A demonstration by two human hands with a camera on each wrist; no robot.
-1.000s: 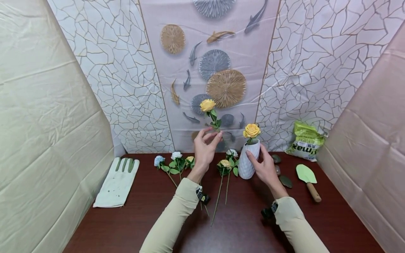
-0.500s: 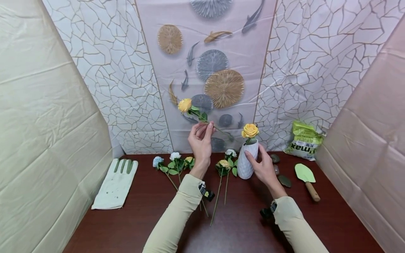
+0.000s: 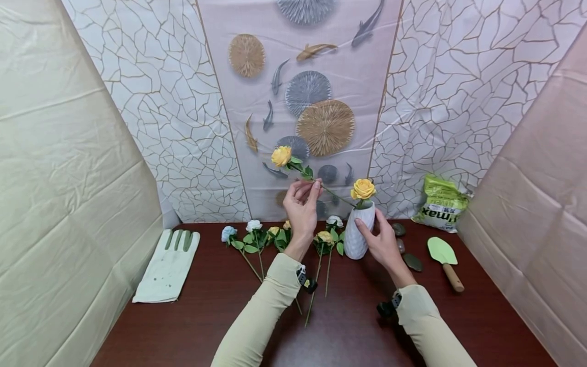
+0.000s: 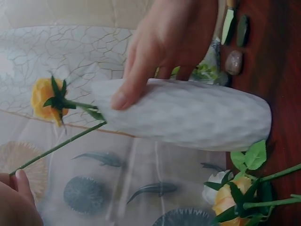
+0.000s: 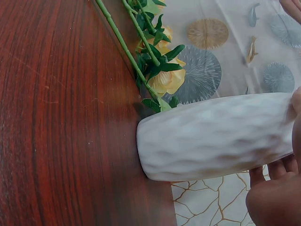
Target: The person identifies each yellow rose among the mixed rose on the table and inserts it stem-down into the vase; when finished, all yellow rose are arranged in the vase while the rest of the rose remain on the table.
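Observation:
My left hand [image 3: 302,206] pinches the green stem of a yellow rose [image 3: 281,156] between thumb and fingers. The rose tilts, bloom to the upper left, and its stem end reaches the mouth of the white textured vase [image 3: 355,235]. In the left wrist view that stem tip [image 4: 104,123] lies right at the vase's rim. My right hand [image 3: 386,242] grips the vase near its top, thumb in front and fingers behind. Another yellow rose [image 3: 364,189] stands in the vase, bloom just above the rim.
Several artificial roses, blue [image 3: 228,234], white [image 3: 254,226] and yellow [image 3: 325,237], lie along the back of the dark table. A white glove [image 3: 167,267] lies left. Stones [image 3: 412,262], a green trowel [image 3: 443,252] and a green bag [image 3: 441,205] are at right.
My left hand first tipped the rose over to the left, swinging its stem towards the vase. Then it moved right, bringing the stem end to the rim. My right hand stays on the vase.

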